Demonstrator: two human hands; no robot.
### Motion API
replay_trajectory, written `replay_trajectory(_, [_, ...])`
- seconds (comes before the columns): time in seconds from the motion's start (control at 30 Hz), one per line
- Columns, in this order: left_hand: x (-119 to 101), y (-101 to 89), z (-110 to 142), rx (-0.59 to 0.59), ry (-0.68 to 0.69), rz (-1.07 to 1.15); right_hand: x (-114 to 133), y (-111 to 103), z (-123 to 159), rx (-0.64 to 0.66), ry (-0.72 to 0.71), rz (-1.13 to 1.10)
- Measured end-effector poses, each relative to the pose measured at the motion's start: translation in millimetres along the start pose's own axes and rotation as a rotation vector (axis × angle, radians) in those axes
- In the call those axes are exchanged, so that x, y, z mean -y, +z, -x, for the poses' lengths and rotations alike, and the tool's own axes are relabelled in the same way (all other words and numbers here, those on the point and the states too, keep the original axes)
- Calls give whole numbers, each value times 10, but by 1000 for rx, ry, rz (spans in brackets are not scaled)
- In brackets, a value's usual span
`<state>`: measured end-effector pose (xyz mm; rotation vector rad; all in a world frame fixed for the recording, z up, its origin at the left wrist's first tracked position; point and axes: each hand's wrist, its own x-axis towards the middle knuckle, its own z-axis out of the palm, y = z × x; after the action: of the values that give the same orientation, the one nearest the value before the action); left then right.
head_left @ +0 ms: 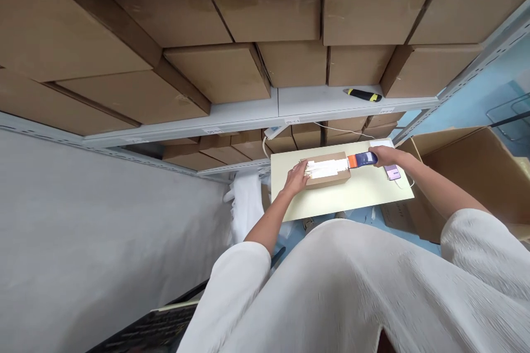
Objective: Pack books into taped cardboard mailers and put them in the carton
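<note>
A small brown cardboard box [330,181] lies lengthwise on a pale yellow board [348,198], with a bright white patch [327,169] along its top. My left hand [296,178] grips the box's left end, fingers over the top edge. In my right hand [383,155] is a dark blue and orange tape dispenser [363,159]. Its orange end meets the right end of the box. Just beside that hand, a phone [392,172] with a lit purple screen lies on the board.
Shelves [248,121] of stacked cardboard boxes [223,69] rise in front. A black and yellow utility knife [363,95] lies on one shelf. Below it sits a white power strip [276,131] with cables. White wrapping [247,204] hangs at left; a large open carton [464,176] stands at right.
</note>
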<state>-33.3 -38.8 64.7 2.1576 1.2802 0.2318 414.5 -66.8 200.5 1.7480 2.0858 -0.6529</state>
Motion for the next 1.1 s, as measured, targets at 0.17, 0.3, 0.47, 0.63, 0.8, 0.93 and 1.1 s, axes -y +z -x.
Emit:
replay_trajectory(0.17, [-23,-15,-42,0,-41,16,-502,142,52,-8,29,-67])
replay_trajectory(0.3, [-74,6,-72,3,-76,10,-564,265,-55,-8,35,-37])
replay_trajectory(0.47, [-165,42,-57,17,-112,11,-324,416,-241,64,51,34])
replay_trajectory(0.63, [-232,63,-31,20,-137,31,-59,438,-397,66,10,82])
replay_trajectory(0.8, [-244,62,-52,26,-162,44,188,415,-447,-33,-22,179])
replay_trajectory(0.93, [-238,64,-55,18,-175,51,354,496,-454,-23,9,188])
replay_trajectory(1.1, [-240,76,-50,-10,-176,79,90,522,-358,28,181,15])
